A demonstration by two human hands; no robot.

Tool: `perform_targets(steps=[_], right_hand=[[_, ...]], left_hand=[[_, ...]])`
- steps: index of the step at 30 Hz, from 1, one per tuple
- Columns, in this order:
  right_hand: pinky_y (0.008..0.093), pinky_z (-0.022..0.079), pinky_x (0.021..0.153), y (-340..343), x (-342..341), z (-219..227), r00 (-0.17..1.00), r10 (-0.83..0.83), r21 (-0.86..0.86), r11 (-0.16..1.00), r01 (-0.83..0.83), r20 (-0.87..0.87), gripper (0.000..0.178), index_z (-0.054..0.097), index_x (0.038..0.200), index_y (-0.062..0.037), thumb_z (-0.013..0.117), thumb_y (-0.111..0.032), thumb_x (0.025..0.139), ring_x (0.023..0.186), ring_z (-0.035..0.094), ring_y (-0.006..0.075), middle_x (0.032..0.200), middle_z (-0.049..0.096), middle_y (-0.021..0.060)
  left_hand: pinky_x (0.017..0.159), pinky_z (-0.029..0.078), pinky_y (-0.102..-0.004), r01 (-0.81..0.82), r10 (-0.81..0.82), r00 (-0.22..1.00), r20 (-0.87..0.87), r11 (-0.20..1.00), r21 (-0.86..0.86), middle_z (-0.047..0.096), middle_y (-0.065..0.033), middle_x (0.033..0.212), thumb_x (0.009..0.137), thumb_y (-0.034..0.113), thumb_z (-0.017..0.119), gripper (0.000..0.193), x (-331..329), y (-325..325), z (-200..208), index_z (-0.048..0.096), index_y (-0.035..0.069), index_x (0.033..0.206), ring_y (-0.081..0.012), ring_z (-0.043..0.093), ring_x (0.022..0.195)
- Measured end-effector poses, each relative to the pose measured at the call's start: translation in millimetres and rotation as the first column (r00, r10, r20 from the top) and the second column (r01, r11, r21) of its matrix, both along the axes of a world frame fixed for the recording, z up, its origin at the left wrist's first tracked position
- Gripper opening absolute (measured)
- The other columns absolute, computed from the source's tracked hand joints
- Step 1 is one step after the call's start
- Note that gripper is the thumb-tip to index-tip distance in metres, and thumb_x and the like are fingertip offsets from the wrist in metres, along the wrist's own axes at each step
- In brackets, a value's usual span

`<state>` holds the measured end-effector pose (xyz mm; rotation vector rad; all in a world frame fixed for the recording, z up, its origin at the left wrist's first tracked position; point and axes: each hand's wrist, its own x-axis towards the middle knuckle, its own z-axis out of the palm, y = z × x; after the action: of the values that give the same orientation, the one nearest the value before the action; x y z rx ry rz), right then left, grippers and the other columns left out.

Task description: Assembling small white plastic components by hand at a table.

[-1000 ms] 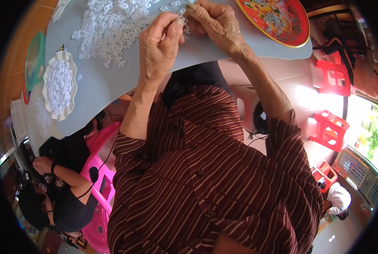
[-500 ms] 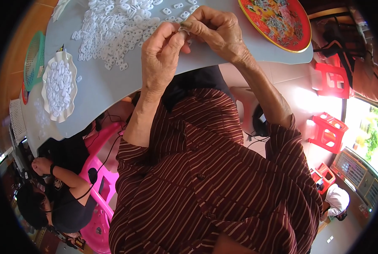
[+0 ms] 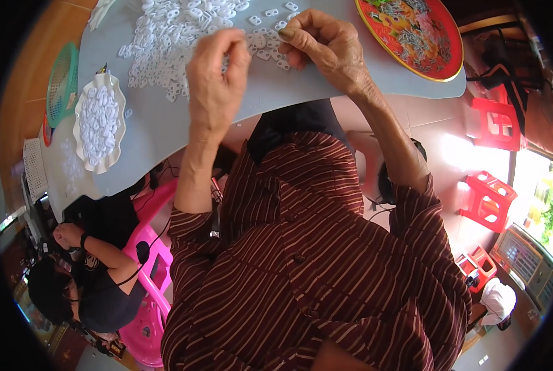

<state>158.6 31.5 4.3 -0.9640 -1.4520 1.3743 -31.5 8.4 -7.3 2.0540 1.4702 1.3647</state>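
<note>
While both hands curl over the smooth grey table [image 3: 326,86], the left hand [image 3: 218,68] and right hand [image 3: 326,43] pinch small white plastic loops [image 3: 171,37] from the bumpy pile.

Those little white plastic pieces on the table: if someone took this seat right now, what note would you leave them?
Left hand: raised just over the white pieces, fingers curled; whether it holds one is hidden.
Right hand: fingertips down on the pieces near the pile's edge.
Things: loose pile spread on the grey table; white scalloped dish at left, full of pieces; red tray at right, with small metal parts.
Done: one dish filled.
Left: most of the pile.
</note>
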Motion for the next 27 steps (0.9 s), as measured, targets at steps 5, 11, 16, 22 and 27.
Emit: perform_targets(steps=[5,11,16,22,27], right_hand=[[0.0211,0.047,0.058,4,2,-10,0.998,-0.005,0.113,0.994,-0.003,0.070,0.021,0.064,0.092,0.0010,0.064,-0.020,0.089,0.062,0.053,0.0062,0.071,0.060,0.0017],[0.0217,0.043,0.053,2,0,-10,0.997,-0.008,0.180,0.984,-0.007,0.079,0.022,0.064,0.090,0.0017,0.066,-0.020,0.087,0.060,0.050,0.0048,0.066,0.056,-0.0010],[0.0215,0.042,0.054,2,1,-10,0.999,-0.001,0.172,0.985,-0.007,0.046,0.022,0.064,0.089,0.0018,0.066,-0.020,0.087,0.060,0.049,0.0044,0.065,0.055,-0.0012],[0.0208,0.046,0.059,3,2,-10,0.998,0.024,0.109,0.994,-0.018,-0.051,0.020,0.063,0.097,0.0001,0.062,-0.018,0.090,0.064,0.053,0.0062,0.073,0.060,0.0006],[0.0232,0.051,0.069,5,4,-11,0.991,-0.009,0.153,0.988,0.029,-0.131,0.023,0.062,0.095,0.0010,0.061,-0.022,0.091,0.073,0.059,0.0082,0.078,0.063,0.0038]], left_hand=[[0.084,0.037,-0.0402,0.015,0.030,0.899,-0.438,0.995,0.098,0.050,-0.0089,0.082,0.073,0.005,0.065,0.021,-18,23,5,0.064,0.005,0.094,-0.0281,0.043,0.088],[0.083,0.037,-0.0405,0.084,-0.008,0.840,-0.542,0.990,0.116,0.050,-0.0091,0.081,0.071,0.005,0.067,0.017,-21,35,3,0.061,0.003,0.087,-0.0270,0.044,0.087],[0.078,0.041,-0.0385,0.099,-0.063,0.908,-0.415,0.993,0.065,0.051,-0.0094,0.079,0.070,0.003,0.065,0.014,-12,32,8,0.058,0.002,0.082,-0.0268,0.046,0.082],[0.067,0.048,-0.0328,0.151,-0.146,0.988,0.045,0.980,-0.131,0.060,-0.0077,0.078,0.075,0.005,0.065,0.015,15,16,15,0.057,0.001,0.088,-0.0195,0.056,0.072],[0.068,0.049,-0.0284,0.339,-0.233,0.912,0.337,0.891,-0.301,0.064,-0.0049,0.080,0.084,0.009,0.063,0.014,26,15,14,0.057,0.000,0.093,-0.0114,0.059,0.074]])
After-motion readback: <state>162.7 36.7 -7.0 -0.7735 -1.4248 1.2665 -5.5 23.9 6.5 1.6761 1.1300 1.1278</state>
